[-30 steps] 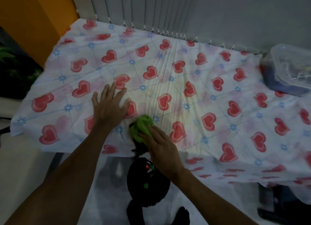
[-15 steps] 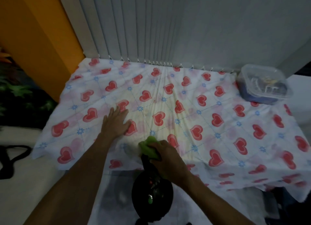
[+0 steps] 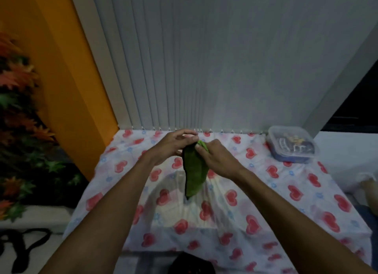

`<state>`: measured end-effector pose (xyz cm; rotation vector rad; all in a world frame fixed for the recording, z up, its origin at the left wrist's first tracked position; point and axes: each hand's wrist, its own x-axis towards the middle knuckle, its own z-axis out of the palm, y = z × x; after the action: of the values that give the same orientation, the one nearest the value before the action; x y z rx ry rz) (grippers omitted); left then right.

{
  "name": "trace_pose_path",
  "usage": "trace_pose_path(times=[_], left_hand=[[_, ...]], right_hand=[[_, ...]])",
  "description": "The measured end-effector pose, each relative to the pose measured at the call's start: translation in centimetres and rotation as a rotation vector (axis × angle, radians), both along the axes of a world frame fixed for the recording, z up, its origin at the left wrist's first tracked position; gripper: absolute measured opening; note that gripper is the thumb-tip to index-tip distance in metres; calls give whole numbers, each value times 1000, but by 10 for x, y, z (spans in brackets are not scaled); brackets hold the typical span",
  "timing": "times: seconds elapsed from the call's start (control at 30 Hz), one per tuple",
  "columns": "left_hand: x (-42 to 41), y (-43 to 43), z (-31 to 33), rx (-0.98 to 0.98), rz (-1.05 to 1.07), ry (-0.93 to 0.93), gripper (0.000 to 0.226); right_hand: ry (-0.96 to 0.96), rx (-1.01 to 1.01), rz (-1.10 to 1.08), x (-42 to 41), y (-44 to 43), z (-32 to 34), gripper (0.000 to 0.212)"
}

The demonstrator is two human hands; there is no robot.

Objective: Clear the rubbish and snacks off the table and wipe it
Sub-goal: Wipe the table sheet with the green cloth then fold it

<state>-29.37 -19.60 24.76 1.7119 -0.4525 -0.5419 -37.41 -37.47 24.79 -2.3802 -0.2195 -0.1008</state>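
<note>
A green cloth point(image 3: 194, 171) hangs in the air above the middle of the table point(image 3: 286, 202), which wears a white cover printed with red hearts. My right hand point(image 3: 216, 157) pinches the cloth's top edge. My left hand point(image 3: 173, 144) meets it at the same top corner, fingers closed on the cloth. The cloth dangles free and does not touch the cover.
A clear lidded plastic box point(image 3: 291, 143) with dark contents stands at the table's far right corner. Grey vertical blinds point(image 3: 184, 69) rise behind the table, an orange wall point(image 3: 67, 69) and leafy plants point(image 3: 18, 130) to the left. A black object point(image 3: 192, 263) sits below the near edge.
Both hands have lifted off the table. The cloth, pressed at the near edge before, now hangs unfolded between them, and my view has tilted upward.
</note>
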Motion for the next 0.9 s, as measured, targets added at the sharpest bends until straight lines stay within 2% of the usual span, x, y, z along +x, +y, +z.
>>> trace_pose_path(times=[0.13,0.23,0.33,0.4,0.43,0.5,0.53,0.57,0.67,0.7,0.77,0.9], left_hand=[[7,-2,52,10,-80,7,49],[10,-5,84,102,-82,-85,35],[11,-15,117,120,-7,-190,27],[10,-25,135,88,37,-247,19],[9,-31,141,70,48,-274,15],[6,-44,148,59,76,-346,14],[4,-49,148,94,97,-419,15],[3,-54,148,149,116,-508,16],[-2,-60,151,261,160,-678,19],[-2,-58,153,282,191,-703,19],[-1,-51,156,315,271,-743,21],[-3,-40,158,280,330,-734,36]], right_hand=[[-8,-5,-109,9,-15,52,37],[-32,120,-218,9,-31,84,25],[-204,24,-392,10,-42,100,10],[-317,66,-494,5,-39,99,24],[-283,153,-471,-1,-34,94,37],[-32,271,-376,-11,-18,78,75],[46,273,-348,-15,-11,65,83],[46,268,-335,-17,-6,54,77],[-84,258,-398,-14,1,47,28],[-107,254,-426,-12,-1,52,20],[-115,289,-431,-9,-12,65,24],[-94,261,-356,-11,-39,103,53]])
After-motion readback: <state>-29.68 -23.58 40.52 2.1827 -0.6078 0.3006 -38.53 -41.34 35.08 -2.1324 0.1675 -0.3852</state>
